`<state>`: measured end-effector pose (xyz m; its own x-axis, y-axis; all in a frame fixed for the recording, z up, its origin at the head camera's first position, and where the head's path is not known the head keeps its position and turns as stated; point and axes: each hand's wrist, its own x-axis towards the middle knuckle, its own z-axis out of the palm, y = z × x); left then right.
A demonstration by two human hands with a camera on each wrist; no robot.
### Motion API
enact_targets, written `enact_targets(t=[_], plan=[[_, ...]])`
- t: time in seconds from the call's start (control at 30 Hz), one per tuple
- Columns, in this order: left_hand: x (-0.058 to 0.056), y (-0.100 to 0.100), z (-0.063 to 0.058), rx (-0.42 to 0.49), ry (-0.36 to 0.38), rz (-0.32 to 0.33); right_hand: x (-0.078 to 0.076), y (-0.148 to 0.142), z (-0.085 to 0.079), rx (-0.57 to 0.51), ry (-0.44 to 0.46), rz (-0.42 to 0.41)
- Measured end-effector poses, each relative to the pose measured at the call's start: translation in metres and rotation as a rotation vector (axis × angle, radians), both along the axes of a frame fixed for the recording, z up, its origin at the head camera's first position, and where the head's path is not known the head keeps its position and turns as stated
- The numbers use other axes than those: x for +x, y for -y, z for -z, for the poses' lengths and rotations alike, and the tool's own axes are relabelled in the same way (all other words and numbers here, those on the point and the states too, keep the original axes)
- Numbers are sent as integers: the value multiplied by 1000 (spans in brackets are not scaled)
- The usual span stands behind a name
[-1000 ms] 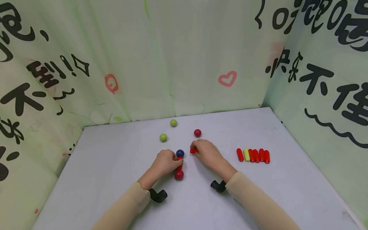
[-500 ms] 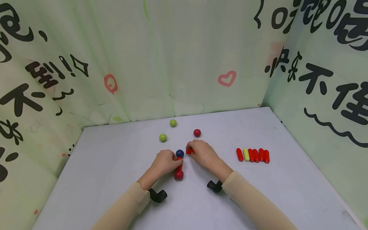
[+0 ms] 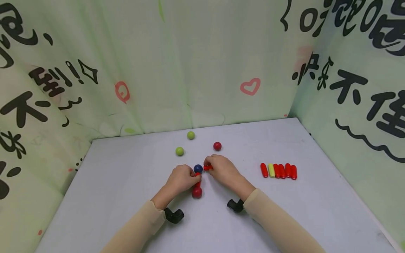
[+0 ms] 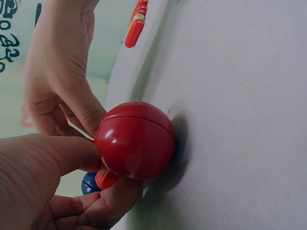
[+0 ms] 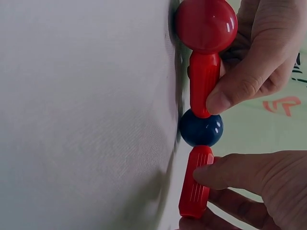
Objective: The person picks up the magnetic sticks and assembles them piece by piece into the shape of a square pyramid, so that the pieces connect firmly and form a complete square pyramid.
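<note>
My left hand (image 3: 181,179) pinches a red toy rod (image 5: 204,81) between thumb and fingers. That rod joins a glossy red ball (image 4: 136,141) at its near end to a smaller-looking blue ball (image 5: 201,129) at its far end. With thumb and fingertips, my right hand (image 3: 223,168) grips a second ridged red rod (image 5: 194,191). Its tip is right at the blue ball's right side and appears to touch it in the right wrist view. Fingers partly cover both rods in the head view.
Two green balls (image 3: 179,151) and another red ball (image 3: 217,146) lie farther back on the white table (image 3: 126,211). To the right is a row of several red rods (image 3: 282,171) with one yellow rod (image 3: 271,170). A printed curtain (image 3: 190,70) encloses the table.
My right hand has moved left, bringing its red rod up to the blue ball. My left hand, with the joined rod and balls, has stayed in place.
</note>
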<state>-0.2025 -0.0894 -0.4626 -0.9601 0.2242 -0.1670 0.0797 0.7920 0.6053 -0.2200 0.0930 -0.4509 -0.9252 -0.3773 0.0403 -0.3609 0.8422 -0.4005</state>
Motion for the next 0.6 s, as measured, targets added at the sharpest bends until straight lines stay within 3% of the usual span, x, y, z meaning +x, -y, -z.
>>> enact_targets(t=[0.33, 0.6], plan=[[1, -1, -1, 9, 9, -9, 0, -1, 1, 0, -8, -6], [2, -1, -1, -9, -7, -6, -3, -6, 0, -22, 62, 60]])
